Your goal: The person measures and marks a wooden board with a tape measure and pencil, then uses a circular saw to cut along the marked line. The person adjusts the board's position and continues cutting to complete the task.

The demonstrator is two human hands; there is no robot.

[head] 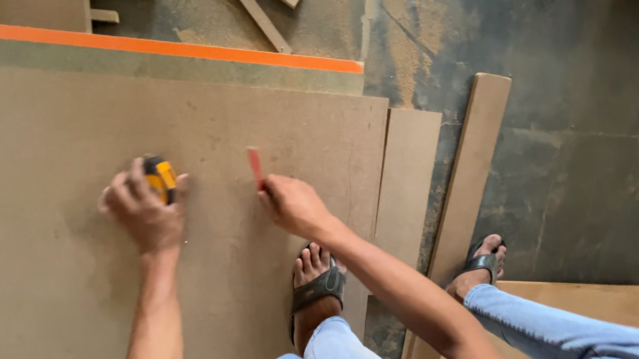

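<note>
No packages, labels, signs or screens show anywhere in the frame.

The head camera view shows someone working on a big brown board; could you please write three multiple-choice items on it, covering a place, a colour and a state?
1. Where does the left hand rest?
A. on the large brown board
B. on the bare floor
C. on a knee

2. What colour is the pencil in the right hand?
A. blue
B. red
C. green

3. How is the tape measure held?
A. lying alone
B. hanging from a belt
C. gripped by the left hand

Answers: 1 A, the palm presses the board; 2 B, its shaft shows red; 3 C, fingers wrap its yellow case.
</note>
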